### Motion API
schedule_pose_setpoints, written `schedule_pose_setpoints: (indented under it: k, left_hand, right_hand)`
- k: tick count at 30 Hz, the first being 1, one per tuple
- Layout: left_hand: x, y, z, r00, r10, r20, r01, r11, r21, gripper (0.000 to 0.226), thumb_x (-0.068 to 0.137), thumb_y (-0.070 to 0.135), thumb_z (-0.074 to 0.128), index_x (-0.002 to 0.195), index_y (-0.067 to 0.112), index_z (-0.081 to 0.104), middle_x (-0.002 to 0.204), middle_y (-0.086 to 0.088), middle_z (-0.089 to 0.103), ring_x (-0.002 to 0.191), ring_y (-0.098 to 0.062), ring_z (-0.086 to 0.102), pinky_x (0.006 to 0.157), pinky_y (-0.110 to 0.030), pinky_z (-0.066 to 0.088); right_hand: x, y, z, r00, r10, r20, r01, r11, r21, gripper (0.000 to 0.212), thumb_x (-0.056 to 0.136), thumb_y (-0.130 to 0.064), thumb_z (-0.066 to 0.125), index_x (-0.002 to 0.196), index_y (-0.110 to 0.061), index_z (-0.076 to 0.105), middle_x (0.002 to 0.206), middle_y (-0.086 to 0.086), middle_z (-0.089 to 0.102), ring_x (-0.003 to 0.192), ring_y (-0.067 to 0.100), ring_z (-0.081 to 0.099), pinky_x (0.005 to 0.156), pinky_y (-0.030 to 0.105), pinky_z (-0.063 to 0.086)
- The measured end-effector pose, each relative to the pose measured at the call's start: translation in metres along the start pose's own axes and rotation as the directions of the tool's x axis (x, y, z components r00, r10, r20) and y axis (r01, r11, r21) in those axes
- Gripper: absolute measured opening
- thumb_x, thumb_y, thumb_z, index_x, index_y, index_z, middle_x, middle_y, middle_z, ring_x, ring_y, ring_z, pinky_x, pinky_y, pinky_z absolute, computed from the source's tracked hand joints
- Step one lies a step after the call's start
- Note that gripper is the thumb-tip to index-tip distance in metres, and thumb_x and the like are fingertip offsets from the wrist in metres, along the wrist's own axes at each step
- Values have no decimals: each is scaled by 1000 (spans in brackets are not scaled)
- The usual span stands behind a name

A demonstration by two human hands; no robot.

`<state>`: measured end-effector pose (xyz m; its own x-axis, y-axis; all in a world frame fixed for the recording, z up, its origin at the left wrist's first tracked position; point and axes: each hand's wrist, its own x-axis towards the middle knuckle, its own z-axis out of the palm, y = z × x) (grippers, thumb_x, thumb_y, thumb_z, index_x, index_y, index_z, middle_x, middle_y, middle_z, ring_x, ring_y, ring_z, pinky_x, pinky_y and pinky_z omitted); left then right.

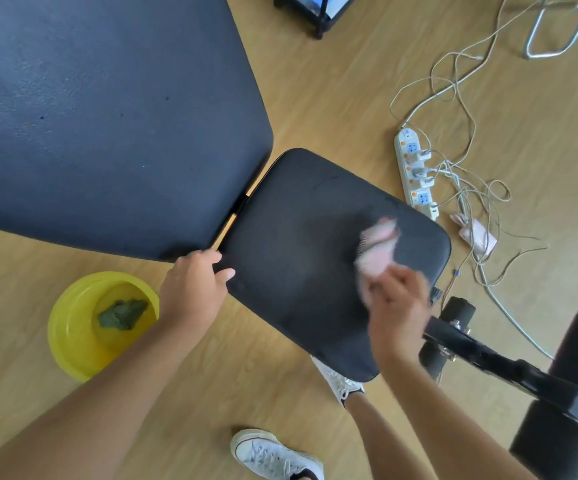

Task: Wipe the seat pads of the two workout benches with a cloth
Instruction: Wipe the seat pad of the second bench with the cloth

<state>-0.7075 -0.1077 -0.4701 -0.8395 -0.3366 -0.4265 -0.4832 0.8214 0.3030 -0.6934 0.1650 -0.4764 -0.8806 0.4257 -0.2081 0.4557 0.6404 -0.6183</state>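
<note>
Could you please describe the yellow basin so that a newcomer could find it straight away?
Start at the black seat pad the left hand steadies. On the wooden floor just left of that forearm sits a round yellow basin. It is the only bright yellow item, with a crumpled green cloth inside.

I see a pale pink cloth (377,251) on a black padded seat (301,258), a yellow plastic basin (62,327), and a wood-grain floor (332,91).

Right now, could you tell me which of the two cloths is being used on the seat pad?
The pink cloth, held by the right hand on the seat pad; the green one sits in the yellow basin.
</note>
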Motion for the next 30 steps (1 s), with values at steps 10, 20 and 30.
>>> schedule_pose_setpoints:
  k: [10, 20, 30]
  left_hand:
    - [-2, 0, 3, 1000, -8, -22, 8, 1000, -2, 36, 89, 24, 75, 119, 4, 72, 118, -12, 74, 109, -35, 68, 85, -44, 54]
    - [0, 0, 1, 999, -37, 4, 37, 999, -32, 36, 87, 25, 77, 118, 7, 72, 122, -9, 73, 111, -33, 67, 86, -44, 55]
    - [-7, 6, -1, 998, -68, -11, 68, 998, -15, 37, 93, 29, 70, 126, 11, 68, 125, -6, 70, 112, -29, 67, 74, -34, 48]
  right_hand:
    - [148, -44, -11, 931, -363, 34, 356, 884, -303, 18, 83, -7, 58, 82, -4, 75, 72, 9, 53, 76, 34, 57, 64, 32, 43]
    - [-33, 3, 30, 162, -791, 590, 927, 326, 183, 13, 92, 2, 62, 100, 0, 72, 95, 9, 61, 87, 30, 59, 74, 36, 52]
    - [106, -58, 26, 676, -682, 279, 737, 610, -292, 24, 75, 13, 70, 95, 0, 68, 80, 7, 51, 76, 27, 45, 54, 34, 45]
